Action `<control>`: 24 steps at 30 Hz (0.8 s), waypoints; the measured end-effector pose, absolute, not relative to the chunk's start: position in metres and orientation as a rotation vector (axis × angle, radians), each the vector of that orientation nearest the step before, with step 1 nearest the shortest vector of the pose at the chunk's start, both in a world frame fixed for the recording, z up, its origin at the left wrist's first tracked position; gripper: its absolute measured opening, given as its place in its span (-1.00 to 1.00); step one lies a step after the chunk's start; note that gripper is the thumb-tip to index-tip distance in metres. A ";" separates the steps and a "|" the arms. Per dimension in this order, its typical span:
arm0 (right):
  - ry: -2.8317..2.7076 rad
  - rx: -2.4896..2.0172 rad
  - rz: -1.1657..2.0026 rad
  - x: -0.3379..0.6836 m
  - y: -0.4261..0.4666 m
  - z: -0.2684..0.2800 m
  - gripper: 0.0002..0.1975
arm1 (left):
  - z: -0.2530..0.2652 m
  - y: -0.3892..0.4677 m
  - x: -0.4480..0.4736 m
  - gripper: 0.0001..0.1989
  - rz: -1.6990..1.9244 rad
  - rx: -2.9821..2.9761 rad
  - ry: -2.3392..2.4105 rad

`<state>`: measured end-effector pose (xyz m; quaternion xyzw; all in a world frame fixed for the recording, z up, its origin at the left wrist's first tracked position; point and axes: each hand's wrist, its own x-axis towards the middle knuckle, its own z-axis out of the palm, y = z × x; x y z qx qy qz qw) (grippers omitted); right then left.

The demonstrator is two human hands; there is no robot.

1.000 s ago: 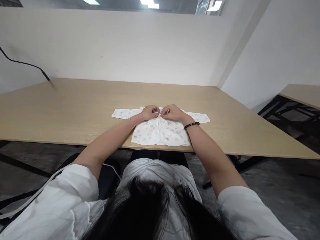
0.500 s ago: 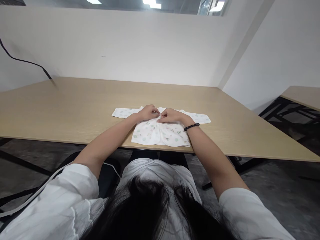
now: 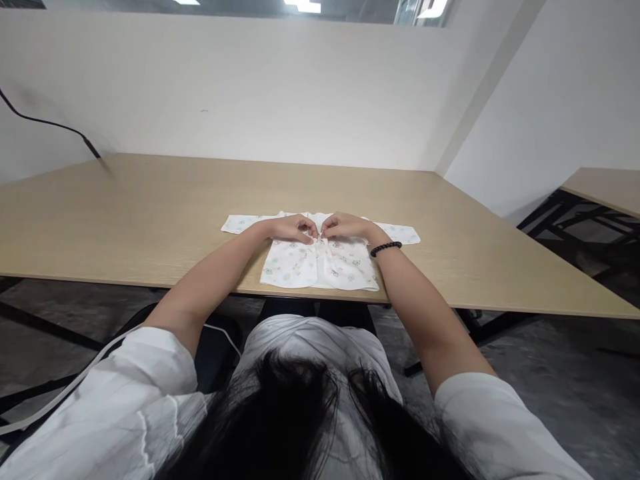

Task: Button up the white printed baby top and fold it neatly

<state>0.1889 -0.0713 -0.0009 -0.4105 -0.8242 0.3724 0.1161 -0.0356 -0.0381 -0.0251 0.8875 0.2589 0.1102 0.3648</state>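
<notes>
A small white baby shirt (image 3: 293,265) with a pale printed pattern lies flat on the table, both long sleeves spread sideways and its hem close to the front edge. Over the middle of its front opening, my left hand (image 3: 296,229) pinches the fabric or a thin tie at the chest. Facing it from the other side, my right hand (image 3: 345,227) has thumb and fingers closed at the same spot, fingertips nearly touching the left ones. A small gathered bit of white cloth shows between them; its exact shape is too small to tell. Below, the two front panels hang slightly apart.
The wooden table (image 3: 150,220) reaches back to a white wall (image 3: 300,93). A black cable (image 3: 55,123) comes down at the left rear. Another table (image 3: 605,187) stands at the right. A dark beaded bracelet (image 3: 386,248) circles my right wrist.
Both hands stay at the chest of the shirt, with the fingers shifted slightly. The lower front panels have parted and bunched a little below them.
</notes>
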 end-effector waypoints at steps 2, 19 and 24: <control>-2.404 -1.182 1.125 0.190 -0.071 0.000 -0.83 | -0.027 -0.036 -0.036 -0.70 0.292 2.277 0.663; -2.308 -1.202 1.123 0.188 -0.065 -0.011 -0.80 | -0.043 -0.024 -0.030 -0.71 0.356 2.266 0.727; -2.321 -1.231 1.081 0.189 -0.066 -0.011 -0.78 | -0.039 -0.026 -0.030 -0.71 0.362 2.252 0.737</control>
